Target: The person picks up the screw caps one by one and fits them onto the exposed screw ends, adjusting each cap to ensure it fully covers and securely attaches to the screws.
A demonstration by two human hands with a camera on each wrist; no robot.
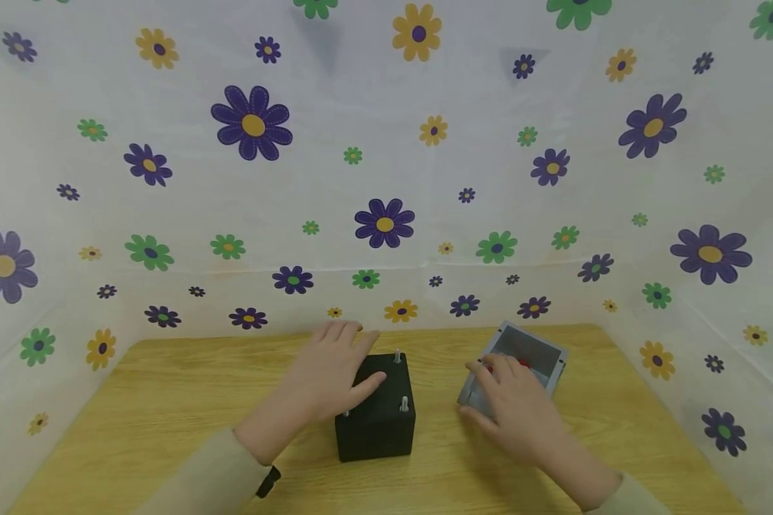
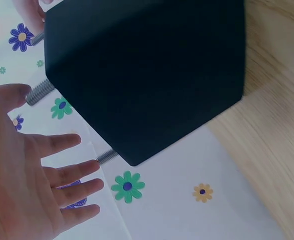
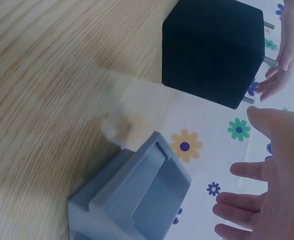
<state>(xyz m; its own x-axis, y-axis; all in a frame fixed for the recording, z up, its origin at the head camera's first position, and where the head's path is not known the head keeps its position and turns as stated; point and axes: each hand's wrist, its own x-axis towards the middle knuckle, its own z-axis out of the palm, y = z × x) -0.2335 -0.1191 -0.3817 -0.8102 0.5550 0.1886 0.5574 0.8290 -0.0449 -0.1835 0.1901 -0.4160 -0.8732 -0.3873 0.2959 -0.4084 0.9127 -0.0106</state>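
Fingers of L hand flat on black cube, studs upright.

Wooden table, black box, grey tray resting on it

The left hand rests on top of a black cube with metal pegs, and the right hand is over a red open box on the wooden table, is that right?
Not quite. The open box under the right hand is grey plastic, not red; only something small and red lies inside it. The head view and right wrist view show this. The left hand does rest on the black cube with metal pegs on the wooden table.
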